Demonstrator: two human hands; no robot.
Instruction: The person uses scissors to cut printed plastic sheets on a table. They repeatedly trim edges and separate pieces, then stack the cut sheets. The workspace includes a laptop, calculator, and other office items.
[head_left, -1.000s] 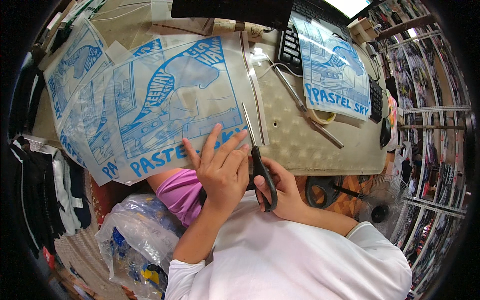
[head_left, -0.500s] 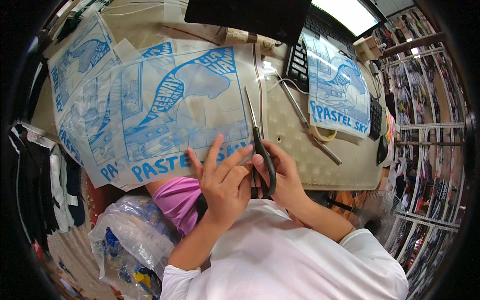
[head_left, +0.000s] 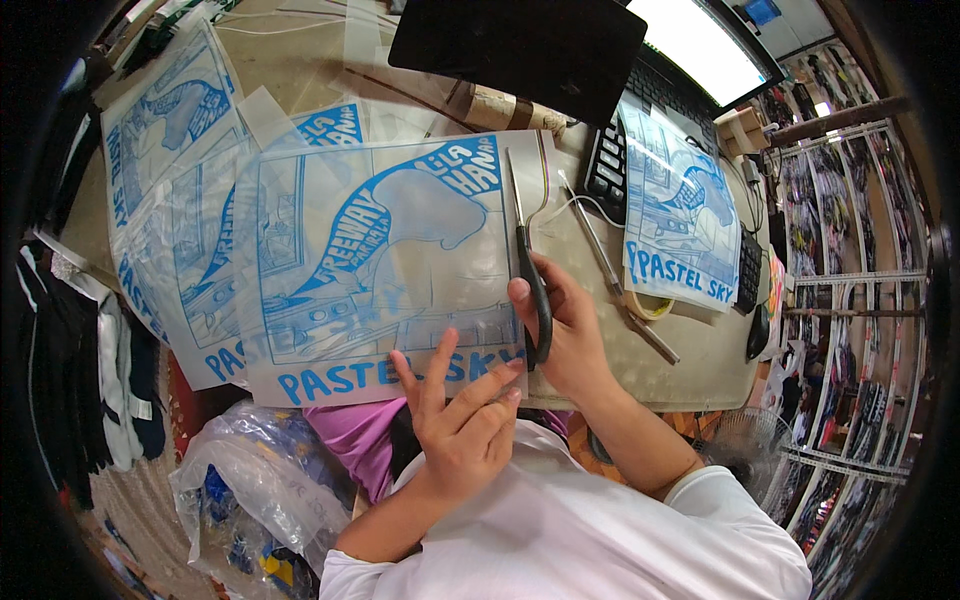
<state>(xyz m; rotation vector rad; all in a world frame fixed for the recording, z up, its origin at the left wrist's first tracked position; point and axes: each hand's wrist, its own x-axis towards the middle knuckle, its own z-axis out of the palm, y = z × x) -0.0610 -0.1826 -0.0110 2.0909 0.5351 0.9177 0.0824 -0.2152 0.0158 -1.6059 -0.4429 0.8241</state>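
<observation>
Translucent film sheet (head_left: 380,270), printed in blue, lies on the desk (head_left: 700,380), ahead of my left hand (head_left: 465,435) and to the left of my right hand (head_left: 570,325). My right hand is nearer its right edge, wrapped around the black-handled scissors (head_left: 533,290), whose long axis runs nearly parallel to that edge, beside the printed frame. My left fingers are spread, tips over the sheet's lower right corner; I cannot tell whether they press. Only one blade shows; the other may be under the sheet, so how far the blades part is unclear. More printed sheets (head_left: 170,150) overlap at its left, partly covered. Right of it lie a metal rod (head_left: 620,280) and a tape roll (head_left: 652,312), the roll half hidden by another blue print (head_left: 680,200).
</observation>
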